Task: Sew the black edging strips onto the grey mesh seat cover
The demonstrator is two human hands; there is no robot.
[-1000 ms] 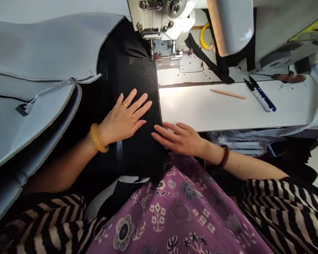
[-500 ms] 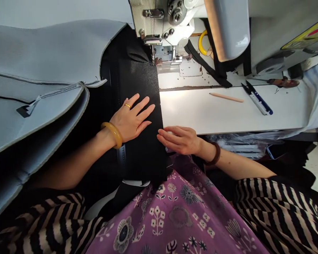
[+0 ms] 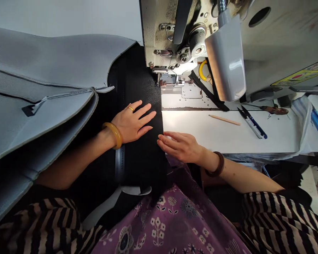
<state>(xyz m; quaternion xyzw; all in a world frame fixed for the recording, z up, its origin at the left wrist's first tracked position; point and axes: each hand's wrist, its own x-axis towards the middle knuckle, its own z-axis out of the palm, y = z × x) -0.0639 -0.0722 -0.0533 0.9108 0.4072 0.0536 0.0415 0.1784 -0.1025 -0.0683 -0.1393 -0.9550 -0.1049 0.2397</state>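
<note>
Black fabric (image 3: 144, 165) lies flat under both hands, its far end running up to the presser foot (image 3: 165, 82) of a sewing machine (image 3: 172, 35). Left hand (image 3: 132, 121) presses on it, spread wide; right hand (image 3: 181, 146) lies open, fingertips (image 3: 161, 140) at its edge, pinching nothing. A grey panel (image 3: 42, 63) lies folded to the left; snips (image 3: 253, 123) sit on the white table (image 3: 201, 132) to the right.

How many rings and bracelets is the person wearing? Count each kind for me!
Gold ring on the left hand: 1
Yellow bangle on the wrist of the left hand: 1
Dark brown bangle on the wrist of the right hand: 1
Total: 3
</note>
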